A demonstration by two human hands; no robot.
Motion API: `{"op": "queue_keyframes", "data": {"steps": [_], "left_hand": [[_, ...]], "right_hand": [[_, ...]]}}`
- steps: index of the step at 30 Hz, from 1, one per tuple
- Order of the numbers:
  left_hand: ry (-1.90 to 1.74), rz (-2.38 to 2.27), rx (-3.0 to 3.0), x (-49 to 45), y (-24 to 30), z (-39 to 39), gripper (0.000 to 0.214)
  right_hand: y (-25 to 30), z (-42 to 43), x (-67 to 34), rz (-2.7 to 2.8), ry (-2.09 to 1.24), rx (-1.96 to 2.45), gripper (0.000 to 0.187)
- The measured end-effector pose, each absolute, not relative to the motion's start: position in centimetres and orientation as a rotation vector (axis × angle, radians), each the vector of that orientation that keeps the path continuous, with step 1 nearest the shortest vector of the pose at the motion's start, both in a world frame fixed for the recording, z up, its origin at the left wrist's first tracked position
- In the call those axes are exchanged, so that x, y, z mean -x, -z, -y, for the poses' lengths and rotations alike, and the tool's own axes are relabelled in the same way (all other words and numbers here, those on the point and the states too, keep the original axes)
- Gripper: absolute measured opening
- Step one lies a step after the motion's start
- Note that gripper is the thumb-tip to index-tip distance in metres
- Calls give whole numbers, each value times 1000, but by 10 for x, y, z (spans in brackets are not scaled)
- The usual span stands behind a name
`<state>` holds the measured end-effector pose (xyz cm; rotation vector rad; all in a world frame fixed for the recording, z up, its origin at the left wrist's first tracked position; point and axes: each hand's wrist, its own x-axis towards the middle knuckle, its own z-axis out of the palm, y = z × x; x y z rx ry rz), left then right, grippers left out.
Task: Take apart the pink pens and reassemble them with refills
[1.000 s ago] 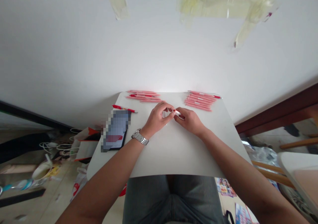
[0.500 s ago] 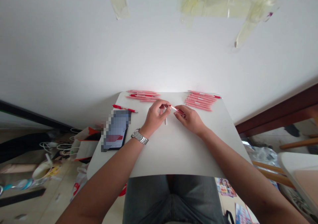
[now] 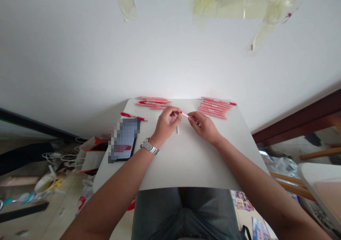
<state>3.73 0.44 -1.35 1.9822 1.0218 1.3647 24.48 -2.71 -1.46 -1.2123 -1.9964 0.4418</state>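
Over the middle of the white table [image 3: 186, 162], my left hand [image 3: 167, 123] pinches the red end of a slim pinkish-white pen [image 3: 185, 115]. The fingers of my right hand [image 3: 204, 126] are closed around its other end, hiding part of it. Below my left fingertips a thin pink-and-white stick-like piece [image 3: 178, 129] shows; I cannot tell whether the hand touches it. Behind my left hand lies a loose pile of pink pens [image 3: 153, 100], with a red one among them. A neater row of pink pens [image 3: 214, 108] lies beyond my right hand.
A red pen [image 3: 133, 116] lies at the table's left, above a phone [image 3: 124, 140] with a blurred screen. The wall [image 3: 170, 55] stands right behind the table. Paper bags [image 3: 92, 154] are on the left, and another white tabletop [image 3: 319, 176] is at the right.
My right hand has shifted slightly along the pen, away from my left hand, so a little more of it shows between them. The left hand stays almost still.
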Motion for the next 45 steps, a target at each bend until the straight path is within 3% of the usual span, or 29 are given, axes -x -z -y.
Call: {"op": "queue_keyframes", "data": {"steps": [27, 45], "left_hand": [[-1327, -1016, -1919, -37, 18, -6, 17], [-1355, -1027, -1917, -36, 15, -6, 14]], "right_hand": [[21, 20, -249, 1868, -456, 1225, 22], [25, 11, -251, 1252, -1041, 1189, 41]]}}
